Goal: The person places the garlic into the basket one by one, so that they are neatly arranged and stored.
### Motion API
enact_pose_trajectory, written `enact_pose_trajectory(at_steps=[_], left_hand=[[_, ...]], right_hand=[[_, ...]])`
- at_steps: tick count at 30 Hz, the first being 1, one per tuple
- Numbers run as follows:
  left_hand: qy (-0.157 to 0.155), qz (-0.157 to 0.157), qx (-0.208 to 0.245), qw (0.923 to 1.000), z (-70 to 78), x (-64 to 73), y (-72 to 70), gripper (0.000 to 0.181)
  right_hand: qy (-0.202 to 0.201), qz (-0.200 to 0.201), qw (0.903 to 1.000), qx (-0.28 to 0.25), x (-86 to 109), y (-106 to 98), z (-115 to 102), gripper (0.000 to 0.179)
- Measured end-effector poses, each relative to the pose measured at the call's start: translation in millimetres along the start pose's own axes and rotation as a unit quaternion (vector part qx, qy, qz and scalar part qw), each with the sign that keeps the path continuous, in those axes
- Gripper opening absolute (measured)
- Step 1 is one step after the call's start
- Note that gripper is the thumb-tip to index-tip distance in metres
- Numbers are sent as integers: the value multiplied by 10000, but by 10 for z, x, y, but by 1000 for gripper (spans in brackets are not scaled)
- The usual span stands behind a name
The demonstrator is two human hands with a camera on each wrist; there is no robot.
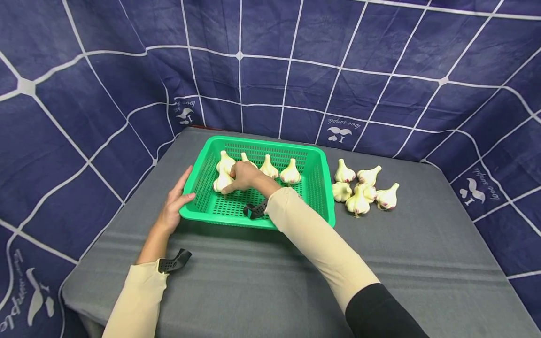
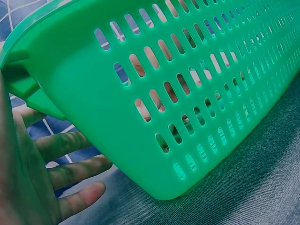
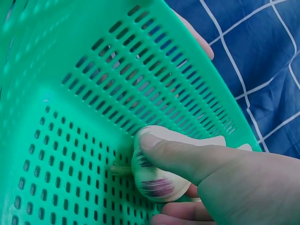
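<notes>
A green plastic basket with slotted walls lies on the table, several garlic bulbs inside it. My right hand reaches into its left part and grips a garlic bulb. The right wrist view shows the thumb across this bulb's purple-streaked side, its root end pointing toward the slotted floor. Another garlic bulb is just behind the held one. At the basket's left side, my left hand rests against the rim, thumb at the edge; its straight, spread fingers show outside the wall.
Along the basket's back wall stand more garlic bulbs. To the right of the basket, a loose group of several garlic bulbs lies on the grey tabletop. A blue, white-lined cloth hangs behind and around the table.
</notes>
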State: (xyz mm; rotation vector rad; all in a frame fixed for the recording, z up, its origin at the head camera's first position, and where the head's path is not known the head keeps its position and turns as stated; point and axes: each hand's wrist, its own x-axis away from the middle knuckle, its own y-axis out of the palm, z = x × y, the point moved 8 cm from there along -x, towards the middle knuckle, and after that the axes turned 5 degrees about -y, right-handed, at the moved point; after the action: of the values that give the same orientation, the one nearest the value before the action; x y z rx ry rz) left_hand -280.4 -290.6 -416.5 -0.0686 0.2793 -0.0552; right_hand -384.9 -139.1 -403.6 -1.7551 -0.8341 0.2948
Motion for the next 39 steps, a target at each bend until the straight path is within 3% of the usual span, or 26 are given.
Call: enact_pose_trajectory(at_steps=[9,15,22,27,32,36,39], left_hand=[[6,43,-51,10000,8,-8,16,71],[-65,5,-81,9999,8,-6,34,71],[-36,40,-72,10000,28,3,14,71],[-5,1,-21,10000,27,0,19,70],[31,-4,-15,10000,11,5,13,70],[19,37,-29,10000,-3,12,3,70],[34,18,2,10000,4,4,17,70]], right_hand=[[183,-15,9996,-221,21,-39,29,63],[489,-34,9979,-412,112,-104,51,48],[475,20,9988,-116,264,-285,19,71],[256,85,9996,-57,448,-445,32,54],[19,410,9983,-414,697,-587,106,55],[-196,626,9960,-612,916,-651,174,36],[-298,748,9951,-575,1085,-678,235,43]])
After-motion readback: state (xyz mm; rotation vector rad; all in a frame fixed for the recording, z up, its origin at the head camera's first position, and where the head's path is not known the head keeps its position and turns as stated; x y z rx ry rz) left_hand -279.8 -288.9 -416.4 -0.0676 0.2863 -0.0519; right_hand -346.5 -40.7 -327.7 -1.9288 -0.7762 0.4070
